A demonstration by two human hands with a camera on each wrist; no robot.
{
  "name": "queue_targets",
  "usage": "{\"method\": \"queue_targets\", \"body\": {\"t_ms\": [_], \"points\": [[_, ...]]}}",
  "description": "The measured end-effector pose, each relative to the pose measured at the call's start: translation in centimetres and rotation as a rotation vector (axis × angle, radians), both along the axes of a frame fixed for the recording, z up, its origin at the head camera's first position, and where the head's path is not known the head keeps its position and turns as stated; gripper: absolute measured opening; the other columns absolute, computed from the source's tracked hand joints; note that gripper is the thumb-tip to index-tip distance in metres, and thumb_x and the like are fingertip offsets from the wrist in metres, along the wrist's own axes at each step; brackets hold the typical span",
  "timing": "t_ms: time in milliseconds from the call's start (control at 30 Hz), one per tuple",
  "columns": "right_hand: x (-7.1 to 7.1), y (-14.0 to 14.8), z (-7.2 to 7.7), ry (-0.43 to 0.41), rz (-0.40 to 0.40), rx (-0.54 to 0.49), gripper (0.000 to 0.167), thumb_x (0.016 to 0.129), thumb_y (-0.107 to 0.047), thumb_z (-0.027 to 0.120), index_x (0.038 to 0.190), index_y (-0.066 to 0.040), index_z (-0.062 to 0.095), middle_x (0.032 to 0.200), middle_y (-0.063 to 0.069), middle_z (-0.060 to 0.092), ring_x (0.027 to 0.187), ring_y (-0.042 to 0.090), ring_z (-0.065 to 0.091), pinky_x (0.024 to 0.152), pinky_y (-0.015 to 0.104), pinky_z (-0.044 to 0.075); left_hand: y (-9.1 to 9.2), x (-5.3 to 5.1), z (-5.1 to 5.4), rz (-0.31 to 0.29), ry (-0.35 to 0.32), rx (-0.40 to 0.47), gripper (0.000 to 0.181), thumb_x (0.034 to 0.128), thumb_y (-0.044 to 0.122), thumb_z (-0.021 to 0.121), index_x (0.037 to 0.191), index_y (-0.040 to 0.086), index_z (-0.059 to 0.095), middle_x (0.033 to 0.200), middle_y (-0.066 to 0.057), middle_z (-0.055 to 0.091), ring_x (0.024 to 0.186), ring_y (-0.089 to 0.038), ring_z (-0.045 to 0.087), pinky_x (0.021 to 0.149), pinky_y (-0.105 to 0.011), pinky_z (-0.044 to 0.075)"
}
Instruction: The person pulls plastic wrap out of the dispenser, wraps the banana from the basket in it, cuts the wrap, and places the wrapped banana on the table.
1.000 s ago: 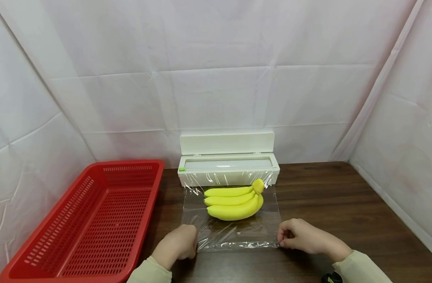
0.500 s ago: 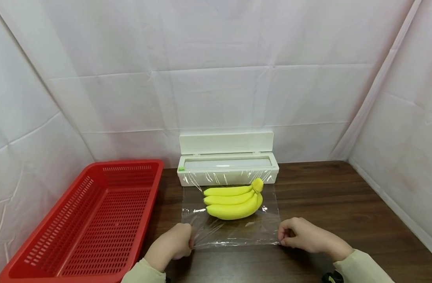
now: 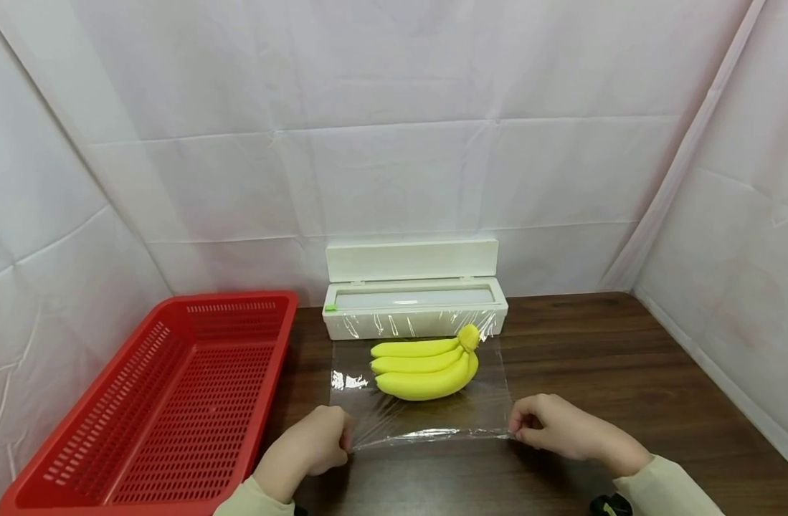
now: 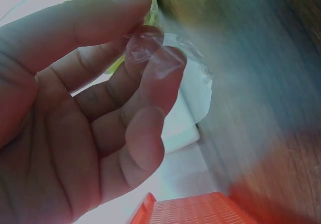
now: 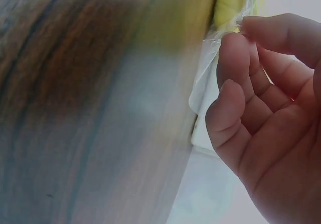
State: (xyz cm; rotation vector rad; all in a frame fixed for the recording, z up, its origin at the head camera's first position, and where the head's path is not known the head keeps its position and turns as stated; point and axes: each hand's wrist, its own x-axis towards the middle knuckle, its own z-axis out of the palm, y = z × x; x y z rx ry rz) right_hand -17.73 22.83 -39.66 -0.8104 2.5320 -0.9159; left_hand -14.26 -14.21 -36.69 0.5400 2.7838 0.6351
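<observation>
Film [image 3: 477,421] already drawn from far box [image 3: 414,315], seems not yet cut. Left hand [image 3: 316,443], right hand [image 3: 556,426]: fingers pinch near corners. Bananas [image 3: 426,378] between box and hands, above or below film unclear; wrapping apparently remains.

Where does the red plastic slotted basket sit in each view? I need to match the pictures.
Head: red plastic slotted basket fills the lower left.
Left wrist: basket shows partly, at the bottom edge, just right of centre.
Right wrist: not in it.
Shared landmark: the bunch of yellow bananas, just below centre in the head view, a yellow patch at the top edge of both wrist views.
</observation>
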Motion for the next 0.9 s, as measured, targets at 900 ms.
{"method": "queue_targets", "body": {"t_ms": [900], "points": [[0.3,0.3,2.1,0.110,0.010,-0.065,0.006,0.088,-0.010,0.062,0.086,-0.016,0.063,0.078,-0.010,0.060,0.069,-0.003,0.051,0.059,0.021,0.047,-0.7,0.1,2.2,-0.028,0.135,0.091,0.020,0.0719,0.002,0.066,0.061,0.013,0.053,0.056,0.006,0.045,0.052,-0.007,0.040,0.047,-0.022,0.033]]}}
